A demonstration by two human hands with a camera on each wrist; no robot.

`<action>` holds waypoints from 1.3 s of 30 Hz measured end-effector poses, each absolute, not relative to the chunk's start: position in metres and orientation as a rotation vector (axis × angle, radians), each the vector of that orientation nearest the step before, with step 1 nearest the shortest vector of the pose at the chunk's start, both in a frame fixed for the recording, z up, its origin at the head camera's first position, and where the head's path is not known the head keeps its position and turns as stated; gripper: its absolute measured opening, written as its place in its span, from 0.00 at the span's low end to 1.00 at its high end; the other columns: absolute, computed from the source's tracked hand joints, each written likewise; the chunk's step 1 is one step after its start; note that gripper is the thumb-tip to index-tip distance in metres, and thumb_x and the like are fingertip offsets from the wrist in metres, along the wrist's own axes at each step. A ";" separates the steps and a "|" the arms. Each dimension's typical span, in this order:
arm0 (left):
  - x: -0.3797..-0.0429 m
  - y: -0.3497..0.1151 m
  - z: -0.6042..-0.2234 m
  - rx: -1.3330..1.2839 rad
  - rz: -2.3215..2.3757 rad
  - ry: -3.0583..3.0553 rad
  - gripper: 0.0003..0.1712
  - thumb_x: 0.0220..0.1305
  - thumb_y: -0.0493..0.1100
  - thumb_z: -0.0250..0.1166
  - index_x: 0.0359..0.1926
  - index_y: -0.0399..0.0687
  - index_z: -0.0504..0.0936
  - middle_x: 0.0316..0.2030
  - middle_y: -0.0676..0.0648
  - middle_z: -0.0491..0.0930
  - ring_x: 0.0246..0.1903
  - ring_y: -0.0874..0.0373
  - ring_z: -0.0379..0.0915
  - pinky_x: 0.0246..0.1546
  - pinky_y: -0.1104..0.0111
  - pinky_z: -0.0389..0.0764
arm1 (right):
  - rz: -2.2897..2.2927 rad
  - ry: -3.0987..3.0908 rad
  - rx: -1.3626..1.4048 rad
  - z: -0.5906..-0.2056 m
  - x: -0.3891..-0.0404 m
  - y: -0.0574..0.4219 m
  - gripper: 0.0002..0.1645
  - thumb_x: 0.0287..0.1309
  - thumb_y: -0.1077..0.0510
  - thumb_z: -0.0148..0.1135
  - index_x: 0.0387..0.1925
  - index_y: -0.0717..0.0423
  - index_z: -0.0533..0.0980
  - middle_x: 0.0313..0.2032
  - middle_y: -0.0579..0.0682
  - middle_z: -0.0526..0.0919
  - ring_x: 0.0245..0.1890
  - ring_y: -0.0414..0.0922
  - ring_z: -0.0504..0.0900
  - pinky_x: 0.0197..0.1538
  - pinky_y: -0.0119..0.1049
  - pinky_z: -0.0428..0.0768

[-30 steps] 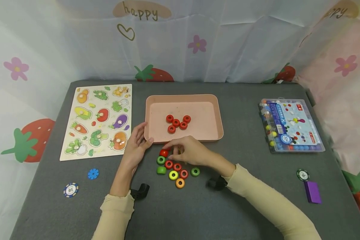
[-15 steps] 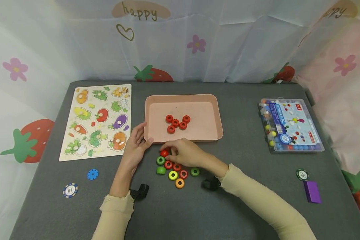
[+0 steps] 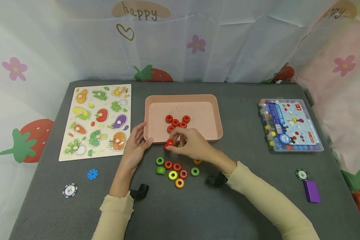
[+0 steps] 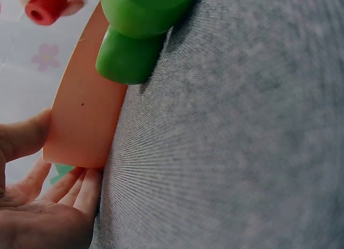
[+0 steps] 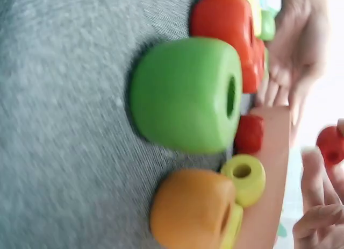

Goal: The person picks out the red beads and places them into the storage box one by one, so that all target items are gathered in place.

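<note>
My right hand (image 3: 193,143) pinches a red bead (image 3: 170,142) between thumb and fingertips, close over the front rim of the pink tray (image 3: 204,113). The bead's hole shows in the right wrist view, where the red bead (image 5: 330,145) sits at the fingertips. My left hand (image 3: 135,146) holds the tray's front left corner, thumb at the front wall and fingers along the left side. Several red beads (image 3: 175,122) lie inside the tray. Before it lie green beads (image 3: 160,161), red beads (image 3: 177,167), a yellow bead (image 3: 173,175) and orange beads (image 3: 179,183), partly hidden by my right hand.
A vegetable puzzle board (image 3: 100,116) lies left of the tray. Poker chips (image 3: 70,190) and a blue disc (image 3: 92,174) lie front left. At right are a clear box (image 3: 292,125) of coloured pieces, a green chip (image 3: 302,174) and a purple block (image 3: 312,192).
My right hand has taken a red bead from the group and raised it toward the tray's front rim. An orange bead now shows below that hand. My left hand stays at the corner.
</note>
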State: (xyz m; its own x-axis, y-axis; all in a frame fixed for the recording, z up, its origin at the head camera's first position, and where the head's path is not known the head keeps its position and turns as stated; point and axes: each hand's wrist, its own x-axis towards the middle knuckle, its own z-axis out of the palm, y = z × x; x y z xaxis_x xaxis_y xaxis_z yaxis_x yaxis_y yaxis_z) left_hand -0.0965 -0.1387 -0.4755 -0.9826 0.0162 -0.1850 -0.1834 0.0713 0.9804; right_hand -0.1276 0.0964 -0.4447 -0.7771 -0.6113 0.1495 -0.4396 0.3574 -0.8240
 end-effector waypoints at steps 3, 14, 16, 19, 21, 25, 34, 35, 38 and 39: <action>-0.096 -0.139 -0.476 -0.174 2.044 2.182 0.37 0.70 0.34 0.61 0.76 0.51 0.58 0.76 0.43 0.57 0.76 0.51 0.51 0.76 0.56 0.53 | -1.502 2.430 -0.908 -0.443 -0.134 0.102 0.20 0.56 0.54 0.75 0.50 0.51 0.82 0.33 0.42 0.82 0.23 0.40 0.76 0.26 0.33 0.75; -0.096 -0.139 -0.474 -0.187 2.040 2.175 0.38 0.70 0.35 0.62 0.76 0.51 0.58 0.76 0.44 0.57 0.75 0.53 0.51 0.76 0.58 0.54 | -1.536 2.623 -0.599 -0.441 -0.155 0.126 0.21 0.53 0.61 0.75 0.50 0.52 0.82 0.45 0.48 0.87 0.36 0.43 0.83 0.38 0.37 0.81; -0.096 -0.139 -0.474 -0.188 2.038 2.174 0.38 0.70 0.35 0.62 0.76 0.51 0.58 0.76 0.44 0.57 0.75 0.53 0.51 0.76 0.58 0.54 | -1.503 2.666 -0.547 -0.443 -0.158 0.129 0.21 0.53 0.60 0.76 0.50 0.52 0.83 0.44 0.49 0.87 0.38 0.45 0.82 0.41 0.39 0.80; -0.096 -0.139 -0.475 -0.190 2.038 2.173 0.38 0.70 0.35 0.62 0.76 0.52 0.58 0.76 0.44 0.57 0.75 0.54 0.51 0.76 0.59 0.54 | -1.473 2.714 -0.477 -0.446 -0.161 0.131 0.19 0.51 0.60 0.77 0.46 0.54 0.85 0.42 0.50 0.85 0.40 0.49 0.81 0.42 0.43 0.79; -0.096 -0.139 -0.475 -0.185 2.038 2.172 0.38 0.70 0.35 0.62 0.76 0.51 0.58 0.76 0.44 0.57 0.76 0.53 0.51 0.76 0.58 0.54 | -1.459 2.731 -0.424 -0.449 -0.162 0.132 0.19 0.49 0.62 0.78 0.45 0.55 0.85 0.40 0.52 0.84 0.40 0.51 0.80 0.41 0.42 0.79; -0.096 -0.140 -0.476 -0.175 2.039 2.172 0.38 0.70 0.36 0.62 0.76 0.51 0.58 0.76 0.44 0.57 0.76 0.53 0.51 0.76 0.57 0.53 | -1.436 2.711 -0.307 -0.453 -0.164 0.133 0.17 0.49 0.66 0.76 0.44 0.58 0.84 0.37 0.54 0.85 0.38 0.51 0.81 0.40 0.38 0.79; -0.095 -0.140 -0.474 -0.168 2.040 2.164 0.38 0.71 0.36 0.61 0.76 0.51 0.57 0.76 0.43 0.56 0.76 0.52 0.49 0.77 0.57 0.51 | -1.266 2.773 -0.260 -0.460 -0.165 0.132 0.17 0.50 0.66 0.75 0.45 0.58 0.86 0.35 0.53 0.85 0.36 0.48 0.80 0.37 0.36 0.76; -0.095 -0.140 -0.474 -0.167 2.041 2.163 0.38 0.71 0.36 0.61 0.76 0.51 0.57 0.76 0.43 0.56 0.76 0.52 0.49 0.77 0.57 0.51 | -1.254 2.775 -0.260 -0.460 -0.165 0.131 0.18 0.50 0.65 0.75 0.45 0.57 0.86 0.36 0.53 0.84 0.36 0.48 0.80 0.37 0.36 0.75; -0.096 -0.140 -0.475 -0.158 2.049 2.158 0.38 0.71 0.35 0.61 0.76 0.50 0.57 0.76 0.43 0.56 0.76 0.52 0.49 0.77 0.57 0.52 | -1.234 2.788 -0.263 -0.460 -0.164 0.131 0.19 0.49 0.64 0.76 0.46 0.57 0.86 0.37 0.52 0.84 0.36 0.47 0.79 0.37 0.36 0.75; -0.096 -0.140 -0.475 -0.153 2.051 2.157 0.38 0.71 0.35 0.61 0.77 0.50 0.57 0.76 0.43 0.55 0.76 0.52 0.49 0.77 0.57 0.52 | -1.242 2.796 -0.272 -0.460 -0.164 0.131 0.19 0.49 0.63 0.76 0.46 0.57 0.86 0.37 0.52 0.84 0.36 0.47 0.79 0.38 0.36 0.75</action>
State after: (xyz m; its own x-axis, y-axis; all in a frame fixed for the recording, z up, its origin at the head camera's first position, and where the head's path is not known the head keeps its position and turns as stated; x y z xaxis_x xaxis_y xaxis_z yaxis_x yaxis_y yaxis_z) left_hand -0.0957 -0.1398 -0.4747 -0.9818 0.0363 -0.1865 -0.1844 0.0539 0.9814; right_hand -0.1637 0.1306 -0.4600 -0.9819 -0.1894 0.0083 -0.1331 0.6577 -0.7414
